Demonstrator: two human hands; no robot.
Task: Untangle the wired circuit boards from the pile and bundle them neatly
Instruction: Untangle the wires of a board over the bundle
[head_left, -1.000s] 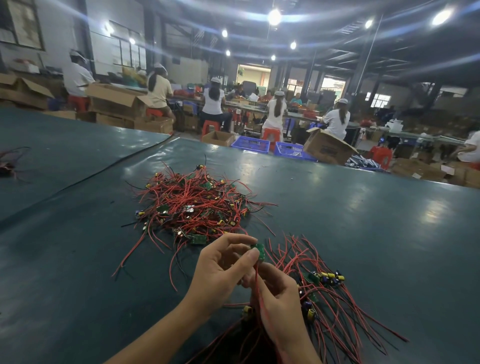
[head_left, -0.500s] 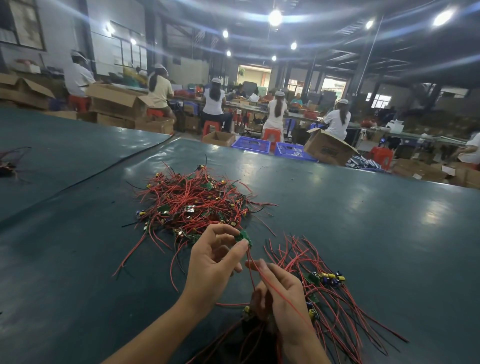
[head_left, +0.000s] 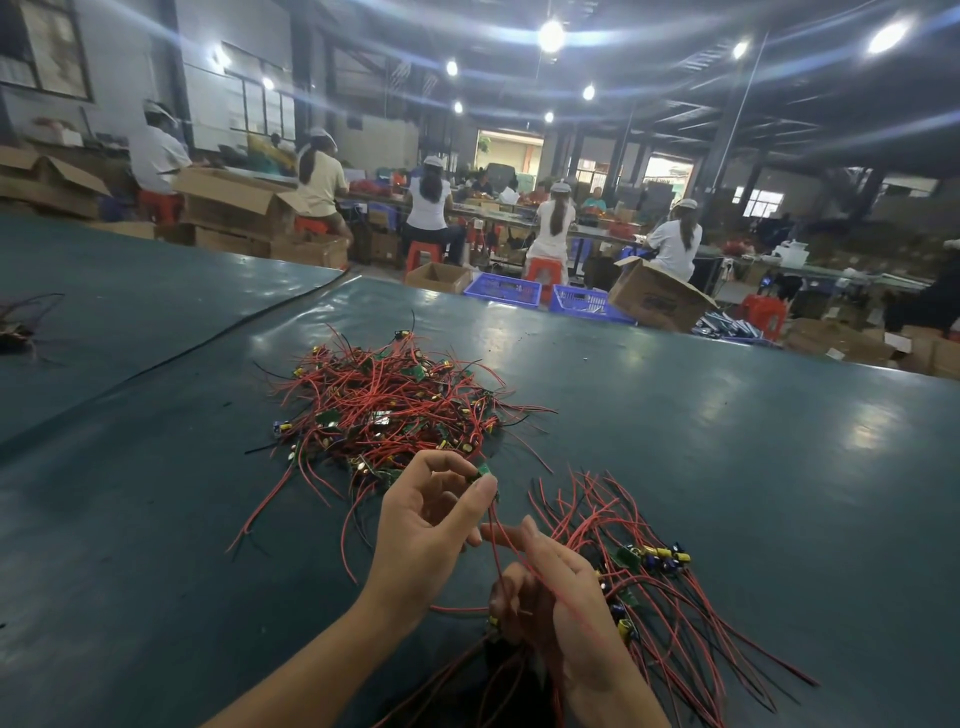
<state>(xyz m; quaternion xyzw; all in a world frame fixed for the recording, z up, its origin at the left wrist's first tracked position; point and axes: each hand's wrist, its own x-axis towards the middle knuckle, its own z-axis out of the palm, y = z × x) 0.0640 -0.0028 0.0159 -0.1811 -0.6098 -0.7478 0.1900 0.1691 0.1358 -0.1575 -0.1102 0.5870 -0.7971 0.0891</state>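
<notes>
The left hand (head_left: 426, 525) pinched a green circuit board (head_left: 485, 470) in a narrow grip, while the right hand's (head_left: 566, 608) curled grip held the red-wired bundle (head_left: 657, 558).

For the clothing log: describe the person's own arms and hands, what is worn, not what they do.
The left hand and the right hand are bare: no gloves, no rings in view. The left forearm and right forearm are bare too, with no sleeve, watch or bracelet down to the picture's lower edge. The nails that show look short and unpainted.
</notes>
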